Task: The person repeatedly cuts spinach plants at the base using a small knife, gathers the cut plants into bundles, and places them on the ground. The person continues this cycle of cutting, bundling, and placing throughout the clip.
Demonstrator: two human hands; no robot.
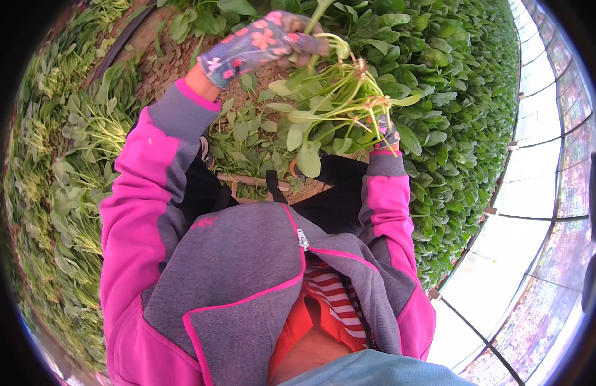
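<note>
- Well, the left hand [272, 44], in a grey-purple fabric glove printed with pink flowers, was curled closed around a pale green, fleshy plant stem [318, 17], apparently to control it apart from the tangle beside it.
- And across from it, the right hand [388, 133], in a similarly patterned glove, sat mostly behind stalks; whether its fingers gripped or merely propped, I couldn't tell.
- Right there between them was the loose bunch of long-stalked, oval-leaved greens [377, 102], raised clear of the brown, crumbly soil [166, 71], pale root ends toward the right hand, leaves fanning left, probably so the roots stayed exposed and reachable.
- Close by on the right stood the dense bed of dark green leafy plants [449, 83], within easy reach.
- Over left, uprooted-looking greens [102, 128] lay in heaps, presumably placed aside to leave the middle strip workable.
</note>
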